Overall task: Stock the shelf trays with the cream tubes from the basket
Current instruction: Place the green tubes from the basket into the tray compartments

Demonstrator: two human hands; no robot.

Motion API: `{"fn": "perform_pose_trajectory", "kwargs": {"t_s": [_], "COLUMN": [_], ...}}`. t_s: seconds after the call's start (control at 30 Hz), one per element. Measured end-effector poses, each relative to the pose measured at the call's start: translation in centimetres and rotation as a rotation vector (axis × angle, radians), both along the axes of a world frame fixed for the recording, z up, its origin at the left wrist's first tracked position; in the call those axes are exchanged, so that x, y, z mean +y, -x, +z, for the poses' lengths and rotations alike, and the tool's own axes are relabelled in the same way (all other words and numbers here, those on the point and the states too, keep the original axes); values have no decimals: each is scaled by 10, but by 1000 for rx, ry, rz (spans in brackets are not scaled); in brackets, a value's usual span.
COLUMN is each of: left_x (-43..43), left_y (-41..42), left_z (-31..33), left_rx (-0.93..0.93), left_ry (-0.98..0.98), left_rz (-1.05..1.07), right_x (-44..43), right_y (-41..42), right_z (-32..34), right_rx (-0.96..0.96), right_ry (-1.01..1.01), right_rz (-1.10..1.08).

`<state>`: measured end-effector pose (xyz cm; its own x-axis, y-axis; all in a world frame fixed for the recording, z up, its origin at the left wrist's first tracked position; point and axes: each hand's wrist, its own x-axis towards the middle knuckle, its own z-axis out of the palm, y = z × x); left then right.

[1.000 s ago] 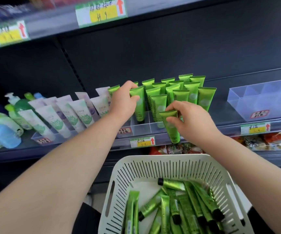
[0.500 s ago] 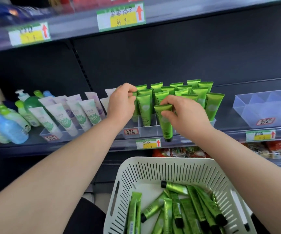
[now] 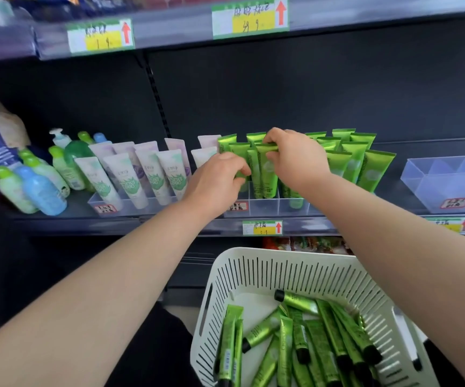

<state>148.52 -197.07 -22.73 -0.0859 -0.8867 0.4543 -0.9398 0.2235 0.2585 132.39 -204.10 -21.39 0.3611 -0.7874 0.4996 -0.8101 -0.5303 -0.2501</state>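
Note:
Several green cream tubes stand cap-down in a clear divided shelf tray. My right hand pinches the flat top of one green tube that stands upright in a front compartment. My left hand is just left of it, fingers curled on a neighbouring green tube in the same tray. Below, a white slotted basket holds several more green tubes lying loose.
A second tray of white and lilac tubes stands to the left, with pump bottles beyond it. A clear tray with nothing visible inside sits at the right. Price tags line the shelf edge, and an upper shelf overhangs.
My right hand carried the green tube up from in front of the shelf edge and stood it in the tray. My left hand shifted slightly along the green tubes.

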Motion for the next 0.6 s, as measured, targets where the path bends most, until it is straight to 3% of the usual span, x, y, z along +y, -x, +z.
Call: {"fn": "perform_pose_trajectory", "kwargs": {"t_s": [0.13,0.27,0.5,0.6], "left_x": [3,6,13,23], "left_y": [1,3,7,16], "left_z": [-3,-8,-20,-41], "left_rx": [-53,-60,-22,20], "left_ry": [-24,-10,-27,-51], "left_rz": [-30,-49,-64,-87], "right_x": [-3,-4,20,40], "right_y": [-1,-1,15,32], "right_z": [-7,-8,-17,-39], "right_rx": [103,162,63,53], "right_ry": [-80,-37,211,223], "right_rz": [-38,-46,55,85]}}
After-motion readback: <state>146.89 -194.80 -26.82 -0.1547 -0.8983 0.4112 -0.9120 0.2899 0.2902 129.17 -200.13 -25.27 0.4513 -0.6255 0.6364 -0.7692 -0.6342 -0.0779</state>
